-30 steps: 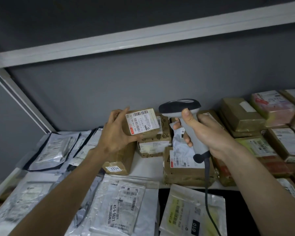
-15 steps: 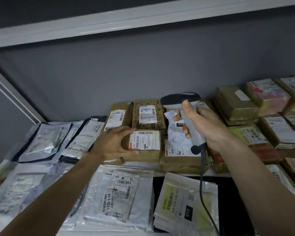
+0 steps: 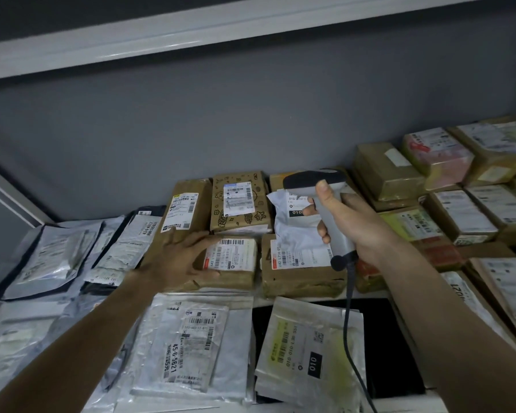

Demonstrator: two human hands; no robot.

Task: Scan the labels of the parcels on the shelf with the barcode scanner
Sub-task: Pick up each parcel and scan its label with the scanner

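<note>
**Scanner raised over a shelf of labelled parcels**

We held the barcode scanner (image 3: pixel 325 210) upright in our right hand (image 3: pixel 349 225), fingers wrapped tight around its grey grip and the thumb pressed along the back just below the dark head. Its black cable (image 3: pixel 347 317) dropped from the base of the handle towards the front edge of the shelf. Our left hand (image 3: pixel 179 257) lay with fingers spread and loose, gripping nothing, its fingertips resting against the left end of a small brown parcel (image 3: pixel 233 263) whose white barcode label faced up. That parcel sat flat in the middle of the shelf (image 3: pixel 429 394), just beside a second brown box (image 3: pixel 298 278) topped by a crumpled white mailer (image 3: pixel 295 234). Behind them stood a cartoon-printed box (image 3: pixel 239 201). Silver mailer bags (image 3: pixel 191 347) covered the front and left, and more taped boxes (image 3: pixel 465 216) crowded the right.
</note>
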